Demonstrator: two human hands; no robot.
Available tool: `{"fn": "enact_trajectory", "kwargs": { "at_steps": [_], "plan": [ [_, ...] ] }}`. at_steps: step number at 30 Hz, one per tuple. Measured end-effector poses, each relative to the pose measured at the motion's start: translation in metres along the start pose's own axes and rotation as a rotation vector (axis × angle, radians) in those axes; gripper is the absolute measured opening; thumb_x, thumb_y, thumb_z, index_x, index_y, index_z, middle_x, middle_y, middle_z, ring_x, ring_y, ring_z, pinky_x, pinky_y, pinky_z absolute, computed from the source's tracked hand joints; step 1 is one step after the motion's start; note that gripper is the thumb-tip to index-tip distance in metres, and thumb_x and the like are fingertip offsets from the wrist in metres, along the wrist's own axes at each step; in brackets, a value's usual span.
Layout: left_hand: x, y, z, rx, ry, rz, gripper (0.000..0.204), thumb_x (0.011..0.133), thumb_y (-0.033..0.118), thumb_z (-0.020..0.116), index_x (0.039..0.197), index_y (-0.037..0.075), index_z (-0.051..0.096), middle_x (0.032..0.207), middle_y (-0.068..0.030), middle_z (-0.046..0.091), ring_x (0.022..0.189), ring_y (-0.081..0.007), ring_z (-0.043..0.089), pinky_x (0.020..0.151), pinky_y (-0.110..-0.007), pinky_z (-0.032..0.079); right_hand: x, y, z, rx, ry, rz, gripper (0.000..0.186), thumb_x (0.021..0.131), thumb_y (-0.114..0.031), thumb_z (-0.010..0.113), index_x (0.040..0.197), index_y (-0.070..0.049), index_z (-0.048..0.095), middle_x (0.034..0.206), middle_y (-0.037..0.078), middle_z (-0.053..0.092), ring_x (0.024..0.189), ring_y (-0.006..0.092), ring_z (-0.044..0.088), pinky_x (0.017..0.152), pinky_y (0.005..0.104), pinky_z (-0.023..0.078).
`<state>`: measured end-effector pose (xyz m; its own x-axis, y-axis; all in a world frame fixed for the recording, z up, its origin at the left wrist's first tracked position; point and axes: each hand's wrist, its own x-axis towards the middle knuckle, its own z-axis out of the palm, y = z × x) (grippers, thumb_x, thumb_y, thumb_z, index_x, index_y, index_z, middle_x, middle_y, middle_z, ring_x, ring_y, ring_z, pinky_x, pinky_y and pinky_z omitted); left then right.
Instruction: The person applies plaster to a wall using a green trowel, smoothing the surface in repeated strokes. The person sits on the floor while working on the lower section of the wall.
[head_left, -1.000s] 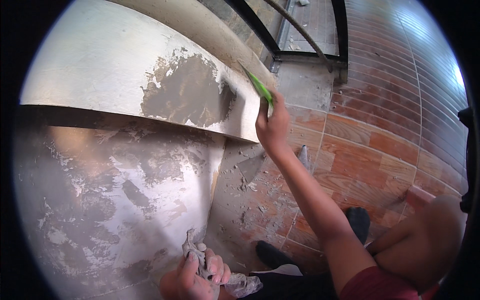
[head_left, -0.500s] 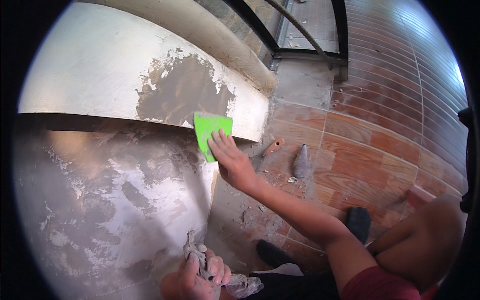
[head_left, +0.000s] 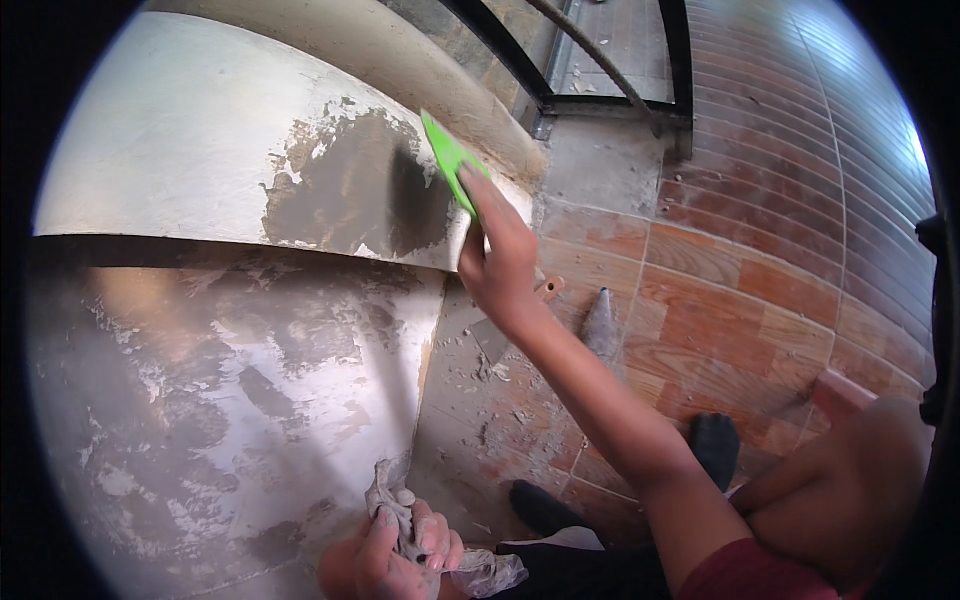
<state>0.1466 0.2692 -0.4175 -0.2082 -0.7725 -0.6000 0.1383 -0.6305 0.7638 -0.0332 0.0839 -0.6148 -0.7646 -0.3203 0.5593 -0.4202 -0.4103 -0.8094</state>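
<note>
- Container first: we see bag-like crumpled plastic [head_left: 492,573] in the left hand [head_left: 374,560], clear end poking out to that hand's right, grey lump [head_left: 388,497] bunched up above the fingers; how much sits inside, we can't tell.
- Also a grey tapered bottle [head_left: 600,328], dark tip, on the tiled floor [head_left: 705,320] just right of the right forearm; contents we can't see.
- Left hand: curled closed, thumb and fingers pinching the bundle.
- Right hand [head_left: 503,250]: fingers pressed together on a green spreader [head_left: 447,158], blade pointing up-left from the hand, tilted over the white ledge [head_left: 170,130]; whether it touches, we can't tell.
- Left of the right hand: grey patch [head_left: 335,190] on the ledge, shadow across it.
- Just below-right of the right hand: orange handle [head_left: 550,288] with a hole, partly hidden.
- Below the right hand: crumbs [head_left: 490,370] scattered on the floor.
</note>
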Motion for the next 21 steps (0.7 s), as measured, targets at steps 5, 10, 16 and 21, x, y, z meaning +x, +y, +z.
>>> {"fn": "enact_trajectory", "kwargs": {
  "at_steps": [5,10,16,21],
  "plan": [
    [-0.004,0.0,-0.009,0.124,0.102,0.134,0.025,0.103,0.034,0.046,0.113,0.014,0.056,0.072,-0.0008,0.048,0.053,-0.0153,0.04,0.049,-0.036,0.036,0.008,0.009,0.023,0.08,-0.265,-0.008,0.071,0.075,0.012,0.057,0.143,-0.006,0.048,0.143,0.021,0.052,0.132,0.0384,0.051,0.106,0.0457,0.047],
    [-0.005,-0.004,-0.013,0.121,0.166,0.126,0.026,0.104,0.035,0.042,0.113,0.015,0.057,0.071,-0.0006,0.047,0.051,-0.0152,0.039,0.049,-0.036,0.037,-0.045,-0.015,0.02,0.062,-0.37,-0.131,0.069,0.076,0.013,0.058,0.142,-0.004,0.049,0.146,0.021,0.05,0.138,0.0368,0.045,0.114,0.0488,0.039],
    [-0.002,-0.001,-0.008,0.133,0.148,0.102,0.028,0.106,0.036,0.039,0.114,0.015,0.056,0.07,-0.0005,0.047,0.05,-0.0151,0.039,0.048,-0.036,0.037,-0.096,-0.048,0.003,0.079,-0.505,-0.189,0.064,0.075,0.005,0.066,0.137,-0.004,0.055,0.144,0.019,0.053,0.138,0.0354,0.046,0.115,0.051,0.037],
    [-0.001,0.006,0.007,-0.002,-0.013,0.026,0.027,0.108,0.034,0.038,0.102,0.015,0.056,0.074,-0.001,0.047,0.059,-0.0148,0.043,0.055,-0.029,0.037,-0.093,-0.06,-0.014,0.17,-0.366,-0.195,0.051,0.075,0.01,0.06,0.125,-0.001,0.064,0.132,0.02,0.063,0.125,0.0355,0.059,0.107,0.0488,0.047]
  ]
}}
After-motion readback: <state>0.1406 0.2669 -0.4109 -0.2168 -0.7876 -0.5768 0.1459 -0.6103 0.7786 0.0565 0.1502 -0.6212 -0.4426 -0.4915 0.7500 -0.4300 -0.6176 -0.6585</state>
